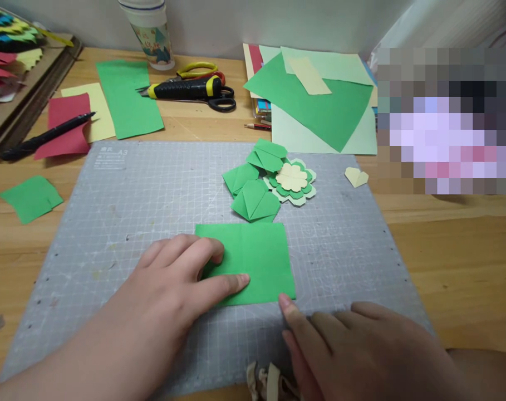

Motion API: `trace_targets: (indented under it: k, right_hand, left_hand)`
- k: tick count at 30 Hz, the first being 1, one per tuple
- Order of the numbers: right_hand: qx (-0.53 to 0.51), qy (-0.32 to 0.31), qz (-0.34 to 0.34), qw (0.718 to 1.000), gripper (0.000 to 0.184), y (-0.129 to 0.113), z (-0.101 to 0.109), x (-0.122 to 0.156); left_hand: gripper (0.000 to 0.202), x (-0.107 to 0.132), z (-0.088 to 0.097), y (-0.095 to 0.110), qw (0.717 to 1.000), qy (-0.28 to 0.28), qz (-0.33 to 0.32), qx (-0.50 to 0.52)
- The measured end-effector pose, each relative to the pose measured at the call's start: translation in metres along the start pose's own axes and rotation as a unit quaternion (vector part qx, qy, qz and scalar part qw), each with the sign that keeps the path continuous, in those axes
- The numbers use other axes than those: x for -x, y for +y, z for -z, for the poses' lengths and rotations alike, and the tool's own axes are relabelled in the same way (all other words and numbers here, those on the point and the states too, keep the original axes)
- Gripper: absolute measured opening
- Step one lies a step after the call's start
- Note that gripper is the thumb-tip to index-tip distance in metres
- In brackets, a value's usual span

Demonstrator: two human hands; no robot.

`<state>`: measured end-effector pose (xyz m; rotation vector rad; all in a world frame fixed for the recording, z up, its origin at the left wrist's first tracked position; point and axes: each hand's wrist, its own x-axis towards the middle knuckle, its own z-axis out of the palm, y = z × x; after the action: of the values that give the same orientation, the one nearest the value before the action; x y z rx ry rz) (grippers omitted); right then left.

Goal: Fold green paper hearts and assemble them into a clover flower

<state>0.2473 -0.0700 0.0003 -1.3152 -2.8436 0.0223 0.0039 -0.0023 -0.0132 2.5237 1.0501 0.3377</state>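
Green paper rectangle point(259, 256), flat, beneath the left hand. Wooden table point(465, 262), bearing all items. Grey cutting mat point(123, 206), gridded; the rectangle lies at its middle. Left hand point(177, 278), fingers bent, thumb spread apart, pressing the rectangle's left half from above. Right hand point(348, 340), index finger extended to the rectangle's near edge, close to the right corner; other fingers bent, whether they close on anything cannot be told. Folded green pieces point(256, 203), three, clustered just beyond the rectangle. Layered paper flower point(291, 178), beside them. Cream paper heart point(356, 177), at the mat's right edge.
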Motion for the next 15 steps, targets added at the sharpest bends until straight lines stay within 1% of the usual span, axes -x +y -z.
trace_targets:
  k: [1, 3, 5, 8, 9, 11, 13, 15]
  right_hand:
    - [0.005, -0.004, -0.005, 1.000, 0.024, 0.001, 0.002, 0.001]
    - [0.019, -0.036, -0.016, 0.999, 0.021, 0.003, 0.006, 0.001]
    - [0.027, -0.054, -0.007, 0.998, 0.020, 0.005, 0.008, 0.000]
    - [0.026, -0.045, 0.019, 0.998, 0.024, 0.006, 0.005, -0.001]
    - [0.025, -0.042, 0.023, 0.999, 0.025, 0.006, 0.004, 0.000]
    - [0.028, -0.037, 0.023, 0.999, 0.027, 0.006, 0.002, 0.001]
    - [0.031, -0.028, 0.019, 0.999, 0.026, 0.006, 0.001, 0.002]
    - [0.026, -0.020, 0.009, 0.999, 0.023, 0.006, 0.001, 0.002]
  left_hand:
    - [0.059, 0.000, 0.001, 0.000, 1.000, -0.002, 0.000, -0.001]
    - [0.055, -0.001, 0.002, 0.004, 1.000, -0.005, 0.009, -0.003]
    - [0.045, -0.002, 0.001, 0.012, 1.000, -0.005, 0.029, -0.006]
    - [0.027, -0.002, -0.007, 0.029, 0.998, 0.021, 0.054, -0.035]
    - [0.026, -0.001, -0.011, 0.035, 0.997, 0.039, 0.045, -0.053]
    - [0.031, 0.003, -0.021, 0.045, 0.994, 0.060, 0.008, -0.096]
    - [0.035, 0.007, -0.029, 0.052, 0.990, 0.069, -0.016, -0.123]
    - [0.035, 0.013, -0.032, 0.057, 0.987, 0.066, -0.018, -0.146]
